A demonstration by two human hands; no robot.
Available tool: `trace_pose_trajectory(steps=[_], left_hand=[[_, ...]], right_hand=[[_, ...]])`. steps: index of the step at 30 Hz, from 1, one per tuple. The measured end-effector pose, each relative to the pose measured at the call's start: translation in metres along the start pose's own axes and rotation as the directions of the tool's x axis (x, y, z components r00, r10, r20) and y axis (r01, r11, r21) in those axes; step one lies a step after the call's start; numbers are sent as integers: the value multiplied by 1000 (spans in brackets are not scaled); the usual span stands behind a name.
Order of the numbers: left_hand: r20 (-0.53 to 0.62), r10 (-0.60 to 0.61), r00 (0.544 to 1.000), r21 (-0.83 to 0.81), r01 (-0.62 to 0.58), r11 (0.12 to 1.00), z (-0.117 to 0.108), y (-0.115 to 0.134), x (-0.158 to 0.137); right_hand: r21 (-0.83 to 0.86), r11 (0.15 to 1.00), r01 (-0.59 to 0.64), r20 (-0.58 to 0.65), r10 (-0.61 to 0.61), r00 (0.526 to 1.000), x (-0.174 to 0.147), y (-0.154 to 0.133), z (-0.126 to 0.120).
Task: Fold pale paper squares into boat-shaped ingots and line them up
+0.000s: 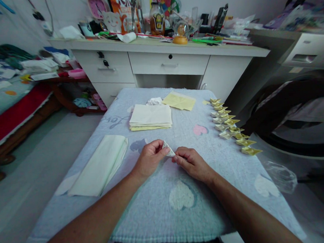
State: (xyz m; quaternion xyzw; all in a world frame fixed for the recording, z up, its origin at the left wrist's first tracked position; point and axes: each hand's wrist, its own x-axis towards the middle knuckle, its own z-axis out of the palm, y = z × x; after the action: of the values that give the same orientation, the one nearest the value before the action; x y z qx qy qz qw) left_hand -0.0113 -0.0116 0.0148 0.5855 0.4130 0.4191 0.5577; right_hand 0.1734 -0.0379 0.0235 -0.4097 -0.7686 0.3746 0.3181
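Between my hands, above the middle of the cloth-covered table (pixel 157 210), is a small folded piece of white paper (pixel 168 149), roughly triangular. My left hand (pixel 151 156) pinches its left side between thumb and fingers. At its lower right corner, the thumb and forefinger of my right hand (pixel 192 162) close on the paper's tip. Beyond my hands lies a stack of white paper sheets (pixel 150 115) with yellow ones beneath. Two rows of small folded paper boats (pixel 228 122), yellow and whitish, stand along the table's right side.
A folded pale green-white paper bundle (pixel 100 164) lies at the left. Yellow sheets (pixel 179 100) and a crumpled white tissue (pixel 154 101) are at the back. Behind stands a cluttered white desk (pixel 169 63); a front-loading washing machine (pixel 302 100) is at right, a bed (pixel 11 110) at left.
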Motion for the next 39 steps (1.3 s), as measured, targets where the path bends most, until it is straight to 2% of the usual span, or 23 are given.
trace_pose_trajectory(steps=[4, 9, 18, 22, 25, 27, 31, 33, 36, 39], left_hand=[[22, -14, 1000, -28, 14, 1000, 1, 0, 1], [121, -56, 991, -36, 61, 997, -3, -4, 2], [107, -59, 992, 26, 57, 998, 1, -3, -2], [117, -68, 991, -32, 73, 997, 1, -4, -2], [136, -106, 985, -88, 119, 989, 1, -5, -1], [141, -109, 984, -115, 125, 985, 3, -5, -2], [117, -103, 988, -132, 118, 984, 7, -5, -4], [54, -64, 996, -50, 67, 997, 8, -5, -6], [-32, 92, 995, 196, -84, 977, 8, -3, -8], [-2, 211, 978, 380, -194, 905, 8, 1, -9]], right_hand=[[-27, 1000, 5, -29, -6, 1000, 0, 0, -1], [-50, 998, 26, -72, -29, 997, -1, 3, -3], [-53, 998, 30, -124, -37, 992, 0, 6, 1], [-21, 999, 48, -125, -50, 991, 0, 4, 0], [59, 998, -9, -105, 15, 994, 0, 2, -1], [177, 982, -67, -100, 85, 991, 0, 2, -1], [460, 879, -129, -45, 168, 985, 2, 3, 2], [539, 829, -149, -10, 183, 983, 2, 5, 5], [587, 796, -151, -5, 190, 982, 2, 8, 8], [606, 783, -137, -23, 190, 982, 3, 9, 9]])
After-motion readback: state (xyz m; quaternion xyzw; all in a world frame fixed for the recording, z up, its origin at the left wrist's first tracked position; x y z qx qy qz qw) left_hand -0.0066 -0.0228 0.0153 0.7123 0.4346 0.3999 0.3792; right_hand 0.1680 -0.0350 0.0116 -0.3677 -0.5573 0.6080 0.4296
